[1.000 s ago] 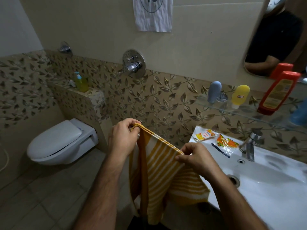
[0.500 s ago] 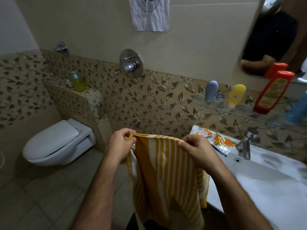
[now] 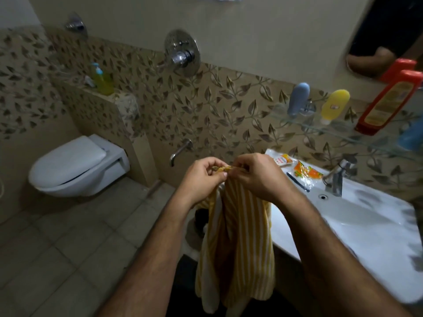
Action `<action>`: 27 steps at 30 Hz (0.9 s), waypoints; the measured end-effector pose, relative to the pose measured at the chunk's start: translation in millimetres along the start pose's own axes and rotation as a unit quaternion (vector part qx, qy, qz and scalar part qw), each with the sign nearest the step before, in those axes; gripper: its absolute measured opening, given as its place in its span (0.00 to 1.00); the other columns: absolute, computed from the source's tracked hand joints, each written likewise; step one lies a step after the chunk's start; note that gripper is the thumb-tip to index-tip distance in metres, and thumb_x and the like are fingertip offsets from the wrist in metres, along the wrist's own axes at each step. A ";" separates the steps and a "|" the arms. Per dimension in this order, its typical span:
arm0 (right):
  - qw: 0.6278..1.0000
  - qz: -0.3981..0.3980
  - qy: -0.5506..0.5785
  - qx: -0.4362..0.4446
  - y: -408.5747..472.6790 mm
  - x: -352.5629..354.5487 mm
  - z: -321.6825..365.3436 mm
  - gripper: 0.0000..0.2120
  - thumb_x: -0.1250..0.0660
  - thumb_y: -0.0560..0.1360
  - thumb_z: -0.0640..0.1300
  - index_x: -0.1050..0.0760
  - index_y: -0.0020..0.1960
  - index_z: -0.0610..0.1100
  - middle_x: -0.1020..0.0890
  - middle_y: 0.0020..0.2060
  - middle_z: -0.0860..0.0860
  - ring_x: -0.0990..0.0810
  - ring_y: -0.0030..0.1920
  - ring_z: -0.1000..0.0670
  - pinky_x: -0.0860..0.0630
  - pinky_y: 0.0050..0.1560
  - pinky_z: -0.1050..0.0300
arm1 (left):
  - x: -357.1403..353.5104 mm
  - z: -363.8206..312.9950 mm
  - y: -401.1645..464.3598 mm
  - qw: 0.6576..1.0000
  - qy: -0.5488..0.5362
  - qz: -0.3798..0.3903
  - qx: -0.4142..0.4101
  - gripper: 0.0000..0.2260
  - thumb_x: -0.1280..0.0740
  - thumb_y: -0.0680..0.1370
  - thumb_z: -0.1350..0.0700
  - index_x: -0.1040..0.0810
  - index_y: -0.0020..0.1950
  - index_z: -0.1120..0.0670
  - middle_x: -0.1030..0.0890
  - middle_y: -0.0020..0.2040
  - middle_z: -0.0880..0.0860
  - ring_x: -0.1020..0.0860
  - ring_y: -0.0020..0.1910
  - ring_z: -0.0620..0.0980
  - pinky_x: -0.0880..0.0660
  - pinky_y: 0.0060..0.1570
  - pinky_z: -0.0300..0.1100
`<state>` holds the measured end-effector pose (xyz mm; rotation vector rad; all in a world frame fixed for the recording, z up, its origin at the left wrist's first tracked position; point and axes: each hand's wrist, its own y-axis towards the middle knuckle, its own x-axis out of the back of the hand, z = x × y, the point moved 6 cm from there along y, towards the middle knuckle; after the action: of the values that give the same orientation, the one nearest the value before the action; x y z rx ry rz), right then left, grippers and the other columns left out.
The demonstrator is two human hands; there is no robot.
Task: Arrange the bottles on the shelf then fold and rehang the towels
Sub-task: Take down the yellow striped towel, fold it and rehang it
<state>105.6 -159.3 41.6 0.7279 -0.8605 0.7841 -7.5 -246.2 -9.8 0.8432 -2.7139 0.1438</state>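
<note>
Both hands pinched the top corners of the yellow striped towel (image 3: 238, 236), left hand (image 3: 201, 177) and right hand (image 3: 254, 177) touching, the cloth hanging folded beside the basin (image 3: 366, 225). Best to match edges squarely before letting one grip go. The towel's lower hem was bunched, and no towel rail showed.
</note>
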 end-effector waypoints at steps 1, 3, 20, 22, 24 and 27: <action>1.000 0.016 0.015 -0.018 -2.8 -3.8 -4.5 0.07 0.29 0.73 0.50 0.19 0.41 0.47 0.21 0.32 0.51 0.22 0.38 0.49 0.35 0.36 0.55 | -0.8 2.4 -1.7 1.000 0.002 -0.016 0.003 0.07 0.30 0.66 0.53 0.18 0.42 0.44 0.17 0.39 0.60 0.24 0.36 0.48 0.27 0.41 0.45; 0.993 0.079 0.060 -0.065 -10.0 -17.1 -17.4 0.12 0.28 0.73 0.51 0.24 0.36 0.45 0.25 0.29 0.52 0.26 0.34 0.50 0.35 0.35 0.54 | 0.5 4.2 -4.3 0.998 0.011 -0.055 0.006 0.04 0.30 0.68 0.56 0.18 0.41 0.48 0.17 0.37 0.58 0.24 0.34 0.50 0.25 0.40 0.44; 0.974 0.185 -0.029 -0.130 -52.2 -36.3 -59.8 0.07 0.39 0.81 0.46 0.24 0.47 0.50 0.22 0.41 0.52 0.22 0.44 0.47 0.28 0.41 0.54 | 46.4 19.2 -9.8 0.981 0.113 -0.154 0.041 0.04 0.30 0.73 0.57 0.18 0.46 0.51 0.16 0.40 0.53 0.18 0.41 0.52 0.21 0.44 0.45; 0.972 0.201 -0.016 -0.121 -56.1 -40.2 -57.2 0.09 0.43 0.82 0.48 0.26 0.49 0.47 0.23 0.41 0.51 0.23 0.46 0.46 0.28 0.43 0.51 | 52.9 18.5 -9.3 0.980 0.108 -0.157 0.049 0.04 0.30 0.74 0.58 0.18 0.47 0.50 0.16 0.41 0.53 0.18 0.43 0.52 0.20 0.46 0.46; 0.973 0.206 0.001 -0.106 -58.4 -42.1 -52.6 0.10 0.43 0.83 0.50 0.27 0.54 0.46 0.21 0.45 0.49 0.23 0.47 0.46 0.26 0.47 0.49 | 58.3 20.0 -8.7 0.981 0.106 -0.154 0.060 0.04 0.30 0.74 0.57 0.19 0.46 0.48 0.16 0.42 0.51 0.18 0.43 0.50 0.19 0.47 0.47; 0.979 0.190 -0.019 -0.074 -57.8 -41.9 -47.0 0.13 0.39 0.81 0.54 0.29 0.58 0.46 0.21 0.45 0.49 0.24 0.46 0.47 0.28 0.45 0.51 | 64.0 24.3 -7.7 0.980 0.105 -0.149 0.077 0.04 0.31 0.74 0.54 0.19 0.46 0.46 0.16 0.41 0.49 0.18 0.44 0.48 0.19 0.49 0.50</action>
<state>153.2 -163.2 -29.3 0.4508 -1.0987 1.0345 -59.4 -291.5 -13.2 1.1945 -2.3721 0.3581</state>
